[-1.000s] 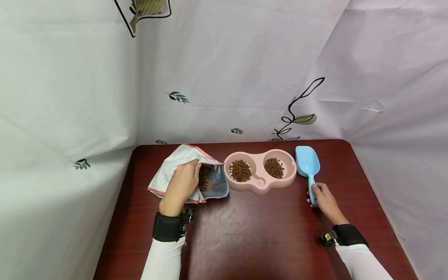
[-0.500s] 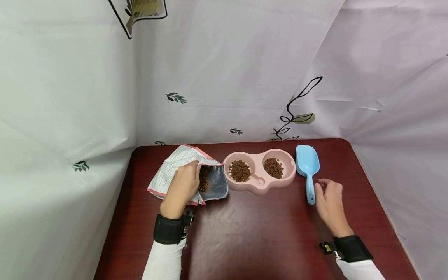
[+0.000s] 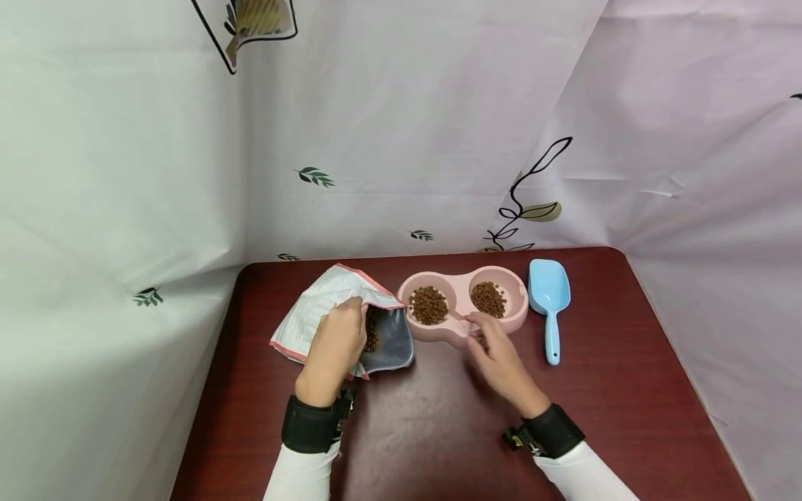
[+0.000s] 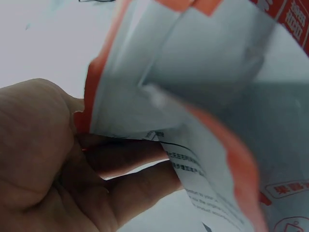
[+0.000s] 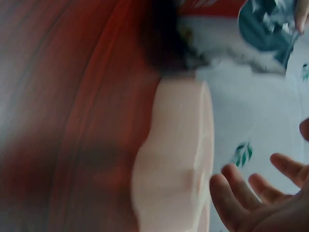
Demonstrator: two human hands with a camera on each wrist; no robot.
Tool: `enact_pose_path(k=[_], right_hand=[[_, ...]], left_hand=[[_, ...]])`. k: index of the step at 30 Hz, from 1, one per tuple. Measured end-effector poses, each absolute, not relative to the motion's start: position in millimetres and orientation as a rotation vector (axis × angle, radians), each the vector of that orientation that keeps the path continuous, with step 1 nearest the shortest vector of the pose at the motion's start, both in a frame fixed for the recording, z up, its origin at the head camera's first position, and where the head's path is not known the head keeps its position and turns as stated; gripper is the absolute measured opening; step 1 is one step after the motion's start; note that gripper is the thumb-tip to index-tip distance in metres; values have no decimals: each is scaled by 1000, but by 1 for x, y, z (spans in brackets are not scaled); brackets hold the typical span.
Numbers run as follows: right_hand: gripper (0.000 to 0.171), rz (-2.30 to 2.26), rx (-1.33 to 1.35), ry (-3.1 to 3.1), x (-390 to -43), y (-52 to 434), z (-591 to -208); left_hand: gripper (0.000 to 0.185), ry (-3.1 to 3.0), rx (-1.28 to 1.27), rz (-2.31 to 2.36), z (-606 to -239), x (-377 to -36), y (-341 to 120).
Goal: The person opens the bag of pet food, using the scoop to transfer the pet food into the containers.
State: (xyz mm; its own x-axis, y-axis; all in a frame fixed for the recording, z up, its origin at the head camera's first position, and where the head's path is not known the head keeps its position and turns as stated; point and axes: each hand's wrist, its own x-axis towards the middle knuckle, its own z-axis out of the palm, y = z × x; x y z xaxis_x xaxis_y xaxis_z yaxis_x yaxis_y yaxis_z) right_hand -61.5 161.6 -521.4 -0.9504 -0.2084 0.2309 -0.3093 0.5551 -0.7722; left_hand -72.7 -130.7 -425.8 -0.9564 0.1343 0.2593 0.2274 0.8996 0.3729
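Observation:
At the left of the table, my left hand (image 3: 338, 341) grips the upper edge of an opened pet food bag (image 3: 326, 298), white with red trim; kibble (image 3: 371, 332) shows inside its mouth. In the left wrist view the bag's edge (image 4: 96, 92) lies between thumb and fingers. My right hand (image 3: 498, 358) is over the front edge of a pink double pet bowl (image 3: 460, 285), holding nothing. In the right wrist view its fingers (image 5: 236, 186) are spread and slightly bent beside the bowl's side wall (image 5: 169, 159). Both bowl hollows contain brown kibble.
A light blue scoop (image 3: 548, 296) lies right of the bowl, handle toward the front. The dark red table (image 3: 438, 424) meets a pale printed cloth (image 3: 388, 139) at its back edge.
My right hand has let go of the scoop, leaving it on the table, and moved left to the bowl. My left hand, still gripping the bag, has shifted slightly right and nearer.

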Motion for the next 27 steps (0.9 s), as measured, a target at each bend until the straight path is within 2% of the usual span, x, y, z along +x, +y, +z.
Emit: enact_pose_path(k=[5,10,17,23,25,27], right_hand=[[54,1711,555,-2727,-66,128,-509],[59,1939,598,-2711,-71,108,-500],[48,1881,672,-2656,-77,95,-500],[37,1738,621,-2633,-80,93,-501],[34,1734,599,-2614,-81,92,-502],[32,1734,590,-2591,-81,91,-502]], left_hand=[[25,-2827,-293,-564,-421,-62,-121],[25,-2821,-328,-561,-416,-53,-112],[22,-2856,-325,-599,-415,-49,-106],[19,-2856,-332,-617,-420,-43,-107],[28,-2861,-328,-631,-422,-37,-110],[44,-2886,-322,-662,-426,-27,-114]])
